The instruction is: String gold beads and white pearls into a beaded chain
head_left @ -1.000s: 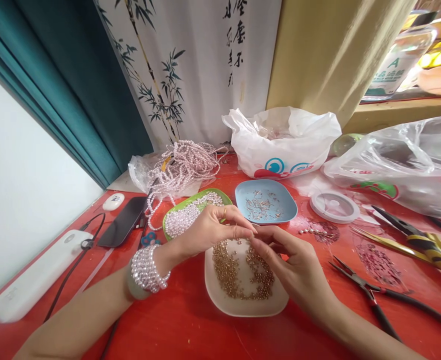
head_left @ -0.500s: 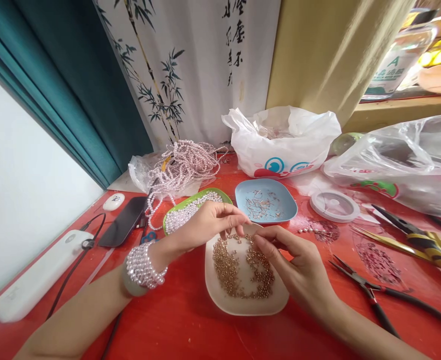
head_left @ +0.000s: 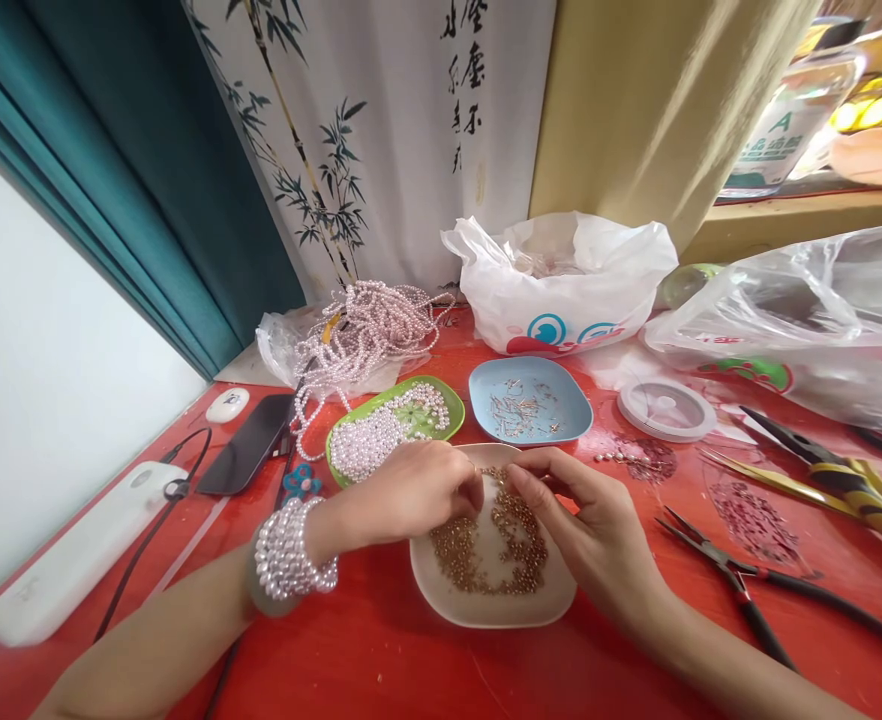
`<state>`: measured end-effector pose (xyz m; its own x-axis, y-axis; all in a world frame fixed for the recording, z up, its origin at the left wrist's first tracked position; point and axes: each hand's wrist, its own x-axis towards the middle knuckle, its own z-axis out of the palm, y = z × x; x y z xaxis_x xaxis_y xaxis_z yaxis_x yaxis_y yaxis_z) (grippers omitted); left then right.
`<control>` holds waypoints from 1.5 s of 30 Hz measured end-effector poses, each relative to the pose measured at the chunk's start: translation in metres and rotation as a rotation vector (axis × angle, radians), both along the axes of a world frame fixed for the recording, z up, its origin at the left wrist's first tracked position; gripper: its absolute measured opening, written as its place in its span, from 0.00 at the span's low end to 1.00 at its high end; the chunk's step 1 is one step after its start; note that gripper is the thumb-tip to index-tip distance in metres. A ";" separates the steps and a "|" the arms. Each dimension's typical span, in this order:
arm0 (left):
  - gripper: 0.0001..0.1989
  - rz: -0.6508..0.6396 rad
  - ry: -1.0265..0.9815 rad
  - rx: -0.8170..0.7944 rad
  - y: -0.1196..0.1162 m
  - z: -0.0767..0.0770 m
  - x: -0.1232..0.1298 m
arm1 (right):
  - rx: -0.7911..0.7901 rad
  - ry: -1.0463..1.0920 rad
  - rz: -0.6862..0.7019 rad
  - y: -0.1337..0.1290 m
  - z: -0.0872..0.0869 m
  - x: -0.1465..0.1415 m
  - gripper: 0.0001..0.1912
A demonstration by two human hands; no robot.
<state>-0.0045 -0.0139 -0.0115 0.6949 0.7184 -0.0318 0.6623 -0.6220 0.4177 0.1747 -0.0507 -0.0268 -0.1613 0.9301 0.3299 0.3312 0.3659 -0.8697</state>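
Observation:
A pale tray (head_left: 478, 606) of small gold beads (head_left: 520, 550) lies in front of me. Over its left upper part is my left hand (head_left: 430, 490), fingers curled down and bunched at the beads; whatever they pinch is hidden. My right hand (head_left: 587, 510) hovers at the tray's right upper edge, thumb and forefinger pressed together on something too small to make out. A pearl bracelet (head_left: 295, 555) circles my left wrist. Just behind the tray stand a green dish (head_left: 452, 400) of white pearl beads (head_left: 370, 440) and a blue dish (head_left: 576, 405) with thin metal pins (head_left: 516, 412).
Strings of pink pearls (head_left: 373, 330) are heaped at the back left. Pliers (head_left: 741, 575), tweezers (head_left: 786, 482) and a round clear case (head_left: 667, 410) lie to the right. Plastic bags (head_left: 561, 285) stand behind. A phone (head_left: 246, 445) and a white power bank (head_left: 81, 550) are at left.
My left hand has moved down from beside the right fingertips to the gold beads, uncovering more of the green dish. My right hand has stayed nearly in place.

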 end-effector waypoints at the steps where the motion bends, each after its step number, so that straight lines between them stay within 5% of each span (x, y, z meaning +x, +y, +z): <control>1: 0.06 0.005 0.027 0.001 -0.001 0.001 0.000 | -0.002 -0.004 0.002 0.000 0.000 0.000 0.09; 7: 0.08 0.023 0.155 -0.002 -0.003 0.005 0.003 | -0.006 -0.007 0.013 0.001 -0.002 -0.001 0.09; 19: 0.06 0.019 0.082 -0.011 -0.002 0.003 0.005 | -0.036 -0.006 0.022 0.000 0.002 -0.001 0.09; 26: 0.06 0.372 -0.671 -0.638 0.007 0.008 0.010 | -0.123 0.040 0.085 -0.001 0.000 -0.003 0.11; 30: 0.07 0.414 -0.935 -0.896 0.010 0.005 0.010 | -0.147 0.051 0.086 -0.002 0.000 -0.003 0.12; 45: 0.06 0.399 -1.042 -1.018 0.009 0.001 0.010 | -0.184 0.044 0.081 -0.001 0.000 -0.002 0.11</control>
<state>0.0059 -0.0048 -0.0104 0.4903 0.8355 -0.2481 -0.1425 0.3577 0.9229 0.1724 -0.0513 -0.0265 -0.2272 0.9599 0.1644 0.2669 0.2237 -0.9374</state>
